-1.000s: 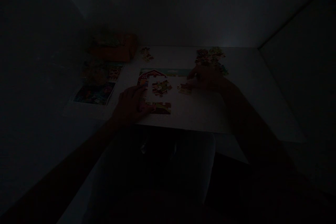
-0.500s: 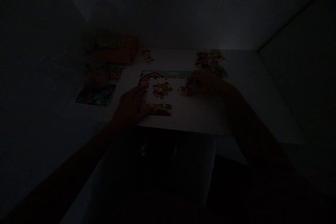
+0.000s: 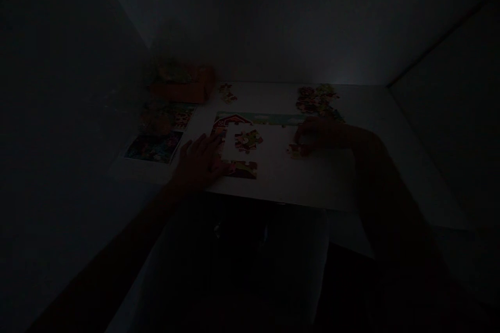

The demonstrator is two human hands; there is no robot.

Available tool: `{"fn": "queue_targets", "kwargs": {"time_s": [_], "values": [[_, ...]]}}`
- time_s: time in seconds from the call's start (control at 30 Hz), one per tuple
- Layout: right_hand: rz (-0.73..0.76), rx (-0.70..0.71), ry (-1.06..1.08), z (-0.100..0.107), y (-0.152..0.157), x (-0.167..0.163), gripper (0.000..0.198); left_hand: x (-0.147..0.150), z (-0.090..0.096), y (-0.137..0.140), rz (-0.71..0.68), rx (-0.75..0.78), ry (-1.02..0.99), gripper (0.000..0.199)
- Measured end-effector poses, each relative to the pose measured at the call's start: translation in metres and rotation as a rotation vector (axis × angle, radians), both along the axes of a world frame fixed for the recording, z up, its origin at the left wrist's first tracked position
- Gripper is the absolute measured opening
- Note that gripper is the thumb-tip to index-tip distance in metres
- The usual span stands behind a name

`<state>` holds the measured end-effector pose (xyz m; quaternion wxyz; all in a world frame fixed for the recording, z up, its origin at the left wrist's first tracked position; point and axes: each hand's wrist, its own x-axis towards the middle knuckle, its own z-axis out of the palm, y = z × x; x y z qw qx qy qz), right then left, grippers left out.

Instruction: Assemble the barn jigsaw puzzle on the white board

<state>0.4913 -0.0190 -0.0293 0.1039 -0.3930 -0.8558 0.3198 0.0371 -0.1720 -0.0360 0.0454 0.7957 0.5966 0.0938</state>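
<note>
Pinching a loose puzzle piece [image 3: 294, 150] in my right hand [image 3: 318, 134], left hand [image 3: 199, 161] flat, released; dim light is risking misplacement at three o'clock of the puzzle [image 3: 238, 132].

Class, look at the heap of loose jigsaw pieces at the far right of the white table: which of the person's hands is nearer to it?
Right. The right hand lies just below the heap of loose jigsaw pieces; the left hand rests far to its left.

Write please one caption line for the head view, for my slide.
Dim table: left hand flat on jigsaw edge, right hand at a loose piece.
</note>
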Motion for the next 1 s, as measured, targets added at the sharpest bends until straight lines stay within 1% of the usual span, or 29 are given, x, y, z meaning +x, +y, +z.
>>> {"fn": "queue_targets", "kwargs": {"time_s": [0.07, 0.13, 0.23, 0.3, 0.4, 0.5, 0.63, 0.77, 0.87, 0.93, 1.0], "values": [[-0.067, 0.021, 0.035, -0.004, 0.002, -0.004, 0.052, -0.004, 0.000, 0.002, 0.002, 0.002, 0.005, 0.086], [-0.148, 0.107, 0.075, -0.008, 0.006, -0.009, 0.053, -0.002, 0.003, 0.004, 0.006, 0.009, -0.008, 0.083], [-0.205, 0.280, 0.101, -0.014, 0.012, -0.012, 0.047, 0.016, 0.010, 0.012, 0.019, 0.027, -0.047, 0.075], [-0.208, 0.346, 0.102, -0.017, 0.015, -0.012, 0.040, 0.034, 0.014, 0.020, 0.013, 0.035, -0.063, 0.067], [-0.218, 0.372, 0.105, -0.020, 0.015, -0.011, 0.033, 0.059, 0.016, 0.036, -0.024, 0.053, -0.092, 0.048], [-0.233, 0.368, 0.053, -0.020, 0.013, -0.014, 0.031, 0.073, 0.014, 0.053, -0.030, 0.084, -0.107, 0.042], [-0.205, 0.363, -0.003, -0.018, 0.010, -0.019, 0.027, 0.080, 0.013, 0.065, -0.042, 0.117, -0.120, 0.036], [-0.195, 0.382, 0.007, -0.016, 0.010, -0.020, 0.029, 0.086, 0.020, 0.058, -0.081, 0.144, -0.159, 0.036], [-0.197, 0.404, 0.010, -0.015, 0.010, -0.020, 0.029, 0.091, 0.025, 0.039, -0.172, 0.058, -0.202, 0.040], [-0.195, 0.392, 0.003, -0.014, 0.009, -0.021, 0.030, 0.093, 0.026, 0.023, -0.215, 0.004, -0.201, 0.047], [-0.192, 0.364, -0.005, -0.013, 0.008, -0.022, 0.030, 0.090, 0.025, 0.010, -0.209, -0.010, -0.182, 0.063]]}}
